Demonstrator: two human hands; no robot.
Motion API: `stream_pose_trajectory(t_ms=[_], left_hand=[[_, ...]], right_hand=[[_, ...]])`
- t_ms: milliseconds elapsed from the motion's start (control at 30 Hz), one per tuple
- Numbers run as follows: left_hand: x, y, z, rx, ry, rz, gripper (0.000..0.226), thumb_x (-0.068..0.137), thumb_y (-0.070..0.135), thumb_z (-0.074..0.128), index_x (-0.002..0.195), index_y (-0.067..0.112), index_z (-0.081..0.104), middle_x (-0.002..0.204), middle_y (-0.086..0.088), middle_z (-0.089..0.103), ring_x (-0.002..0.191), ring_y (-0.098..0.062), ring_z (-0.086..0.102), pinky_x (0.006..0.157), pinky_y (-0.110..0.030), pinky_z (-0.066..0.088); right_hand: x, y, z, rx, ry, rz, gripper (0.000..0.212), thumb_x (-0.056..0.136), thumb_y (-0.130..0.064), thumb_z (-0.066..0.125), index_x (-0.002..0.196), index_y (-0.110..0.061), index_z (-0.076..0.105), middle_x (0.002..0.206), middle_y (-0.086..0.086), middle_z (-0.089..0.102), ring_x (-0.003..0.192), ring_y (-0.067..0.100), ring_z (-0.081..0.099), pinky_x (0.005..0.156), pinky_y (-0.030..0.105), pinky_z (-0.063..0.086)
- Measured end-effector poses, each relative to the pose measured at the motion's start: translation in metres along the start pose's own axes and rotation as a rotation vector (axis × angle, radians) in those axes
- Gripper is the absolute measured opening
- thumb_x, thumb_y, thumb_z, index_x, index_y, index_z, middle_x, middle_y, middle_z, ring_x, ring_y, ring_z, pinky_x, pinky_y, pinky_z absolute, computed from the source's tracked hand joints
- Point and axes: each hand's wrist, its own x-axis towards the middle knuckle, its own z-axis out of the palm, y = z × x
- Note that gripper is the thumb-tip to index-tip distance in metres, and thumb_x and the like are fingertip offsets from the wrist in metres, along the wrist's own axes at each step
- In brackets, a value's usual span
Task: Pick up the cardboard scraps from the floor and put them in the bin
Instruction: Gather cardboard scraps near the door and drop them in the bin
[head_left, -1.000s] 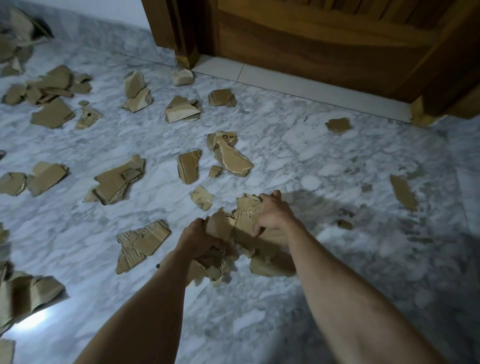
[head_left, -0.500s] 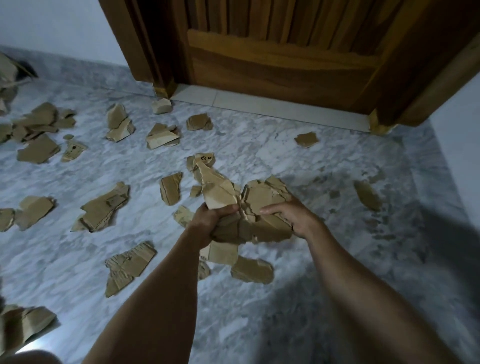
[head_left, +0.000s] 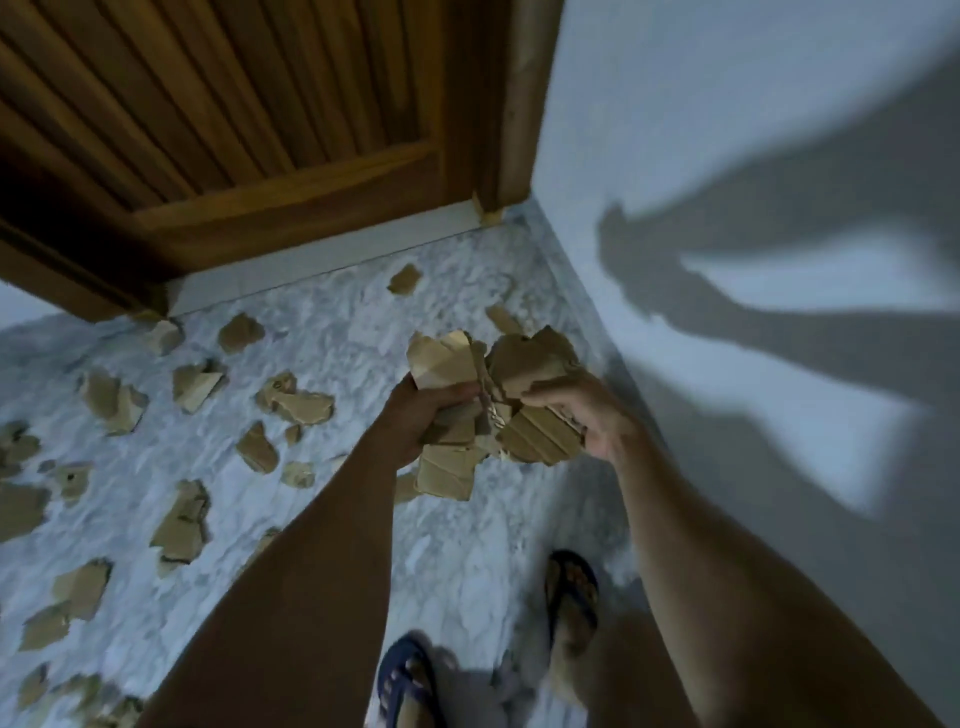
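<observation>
A marble-patterned floor (head_left: 457, 561) fills the lower left and centre, meeting a pale wall (head_left: 727, 130) on the right that carries the dark shadow (head_left: 691, 280) of two arms and a bundle. A wooden door (head_left: 234, 130) with vertical slats stands at the top left above a light threshold strip (head_left: 332, 257), with its frame post (head_left: 514, 104) touching the wall corner. Loose cardboard scraps (head_left: 182, 525) lie scattered over the left half of the floor, with a few more near the threshold. Held up off the floor between both hands is a bundle of cardboard scraps (head_left: 498, 395), its torn pieces fanning above and below the fingers. The left hand (head_left: 421, 415) grips the bundle's left side with fingers curled round it; the right hand (head_left: 587, 415) clasps the right side, thumb over the top. At the bottom edge the person's feet show in sandals, a blue sandal (head_left: 405, 680) on the left and a darker sandal (head_left: 571, 597) on the right, both blurred. No bin can be made out.
</observation>
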Motion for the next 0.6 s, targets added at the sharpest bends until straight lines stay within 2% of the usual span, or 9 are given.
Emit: stream_pose_trajectory(t_ms=[67, 133, 233, 300, 400, 467, 533, 600], left_hand=[[-0.035, 0.022, 0.045, 0.081, -0.101, -0.035, 0.064, 0.068, 0.019, 0.086, 0.127, 0.007, 0.063, 0.116, -0.014, 0.072, 0.104, -0.036, 0.07, 0.09, -0.051, 0.057], [-0.065, 0.036, 0.086, 0.169, -0.203, -0.059, 0.07, 0.063, 0.022, 0.091, 0.127, 0.01, 0.064, 0.116, -0.012, 0.073, 0.104, -0.035, 0.071, 0.091, -0.051, 0.057], [-0.112, 0.037, 0.149, 0.324, -0.319, -0.094, 0.084, 0.051, 0.033, 0.097, 0.126, 0.01, 0.066, 0.115, -0.012, 0.074, 0.106, -0.036, 0.07, 0.096, -0.055, 0.053], [-0.146, 0.02, 0.19, 0.403, -0.387, -0.122, 0.085, 0.045, 0.033, 0.096, 0.122, 0.011, 0.068, 0.11, -0.011, 0.075, 0.103, -0.035, 0.071, 0.095, -0.055, 0.054], [-0.202, -0.027, 0.243, 0.493, -0.498, -0.161, 0.078, 0.052, 0.025, 0.095, 0.123, 0.013, 0.066, 0.11, -0.011, 0.075, 0.1, -0.034, 0.072, 0.09, -0.053, 0.057], [-0.237, -0.074, 0.273, 0.551, -0.577, -0.186, 0.078, 0.05, 0.029, 0.094, 0.121, 0.013, 0.066, 0.111, -0.01, 0.075, 0.101, -0.034, 0.072, 0.089, -0.053, 0.058], [-0.272, -0.13, 0.3, 0.606, -0.633, -0.233, 0.077, 0.047, 0.032, 0.094, 0.117, 0.013, 0.069, 0.108, -0.009, 0.076, 0.102, -0.033, 0.072, 0.09, -0.052, 0.058], [-0.303, -0.189, 0.323, 0.644, -0.649, -0.284, 0.076, 0.046, 0.032, 0.097, 0.114, 0.013, 0.07, 0.106, -0.008, 0.077, 0.1, -0.032, 0.072, 0.089, -0.052, 0.058]], right_hand=[[-0.061, -0.002, -0.028, 0.093, 0.061, 0.007, 0.056, 0.065, -0.009, 0.084, 0.119, -0.009, 0.066, 0.108, 0.019, 0.073, 0.097, 0.037, 0.071, 0.089, 0.056, 0.055], [-0.119, 0.005, -0.05, 0.176, 0.148, 0.014, 0.052, 0.065, -0.011, 0.085, 0.115, -0.012, 0.068, 0.108, 0.015, 0.074, 0.099, 0.034, 0.071, 0.093, 0.052, 0.054], [-0.209, 0.034, -0.075, 0.364, 0.254, -0.091, 0.031, 0.072, -0.005, 0.076, 0.101, -0.015, 0.069, 0.094, 0.01, 0.074, 0.088, 0.03, 0.071, 0.08, 0.04, 0.059], [-0.267, 0.069, -0.09, 0.503, 0.325, -0.156, 0.037, 0.065, -0.003, 0.075, 0.1, -0.014, 0.071, 0.094, 0.011, 0.073, 0.091, 0.033, 0.068, 0.076, 0.039, 0.057], [-0.35, 0.136, -0.106, 0.665, 0.471, -0.169, 0.068, 0.05, -0.01, 0.08, 0.116, -0.012, 0.066, 0.109, 0.016, 0.072, 0.097, 0.039, 0.069, 0.068, 0.044, 0.059], [-0.398, 0.189, -0.117, 0.731, 0.567, -0.147, 0.078, 0.045, -0.013, 0.083, 0.121, -0.013, 0.063, 0.114, 0.017, 0.071, 0.101, 0.039, 0.068, 0.079, 0.052, 0.059], [-0.442, 0.247, -0.129, 0.814, 0.632, -0.143, 0.073, 0.045, -0.011, 0.081, 0.117, -0.01, 0.066, 0.112, 0.017, 0.071, 0.099, 0.036, 0.068, 0.085, 0.049, 0.057], [-0.477, 0.308, -0.142, 0.888, 0.69, -0.135, 0.06, 0.052, -0.007, 0.075, 0.111, -0.007, 0.069, 0.109, 0.017, 0.073, 0.093, 0.034, 0.07, 0.079, 0.041, 0.058]])
